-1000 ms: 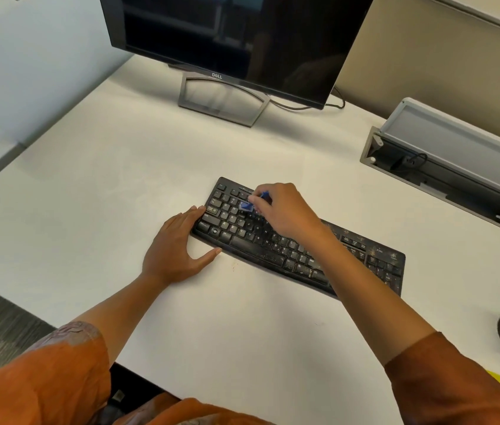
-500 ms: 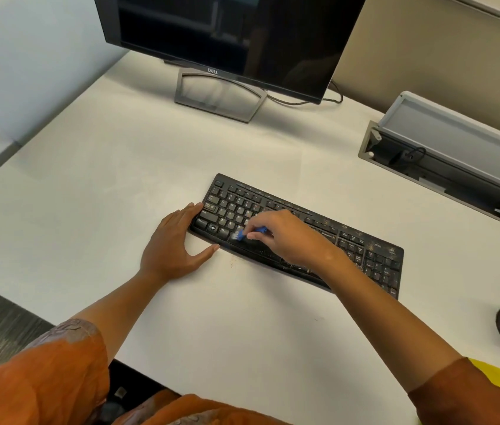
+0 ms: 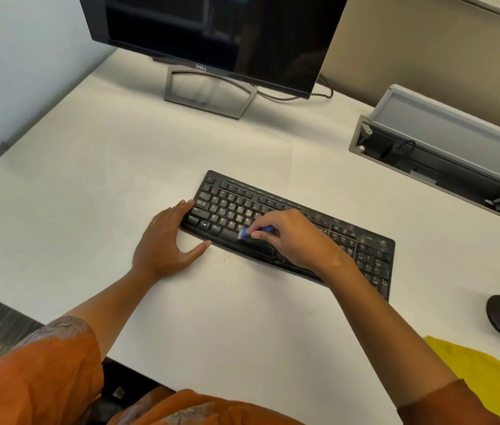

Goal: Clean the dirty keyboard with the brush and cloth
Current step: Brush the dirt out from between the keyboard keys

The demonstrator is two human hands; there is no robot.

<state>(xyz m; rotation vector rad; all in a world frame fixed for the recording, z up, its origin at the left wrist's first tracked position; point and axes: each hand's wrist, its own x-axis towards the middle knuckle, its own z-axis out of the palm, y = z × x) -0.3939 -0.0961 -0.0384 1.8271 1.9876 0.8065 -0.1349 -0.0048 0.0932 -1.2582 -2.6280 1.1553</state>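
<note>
Right hand (image 3: pixel 296 237) pinches a small blue brush (image 3: pixel 256 232) on the dusty black keyboard (image 3: pixel 362 240); left hand (image 3: pixel 166 240), fingers spread, braces its nine o'clock end.

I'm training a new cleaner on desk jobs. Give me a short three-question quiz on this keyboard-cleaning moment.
1. True or false: the left hand lies flat against the left end of the keyboard.
2. What does the right hand pinch? A) yellow cloth B) blue brush C) mouse
3. Fill in: the yellow cloth lies on the desk near the person's ____ elbow.

Key
1. True; its fingers are straight, steadying that end.
2. B; the brush has its bristles down on the bottom key row by the space bar.
3. Right; no hand touches it.
</note>
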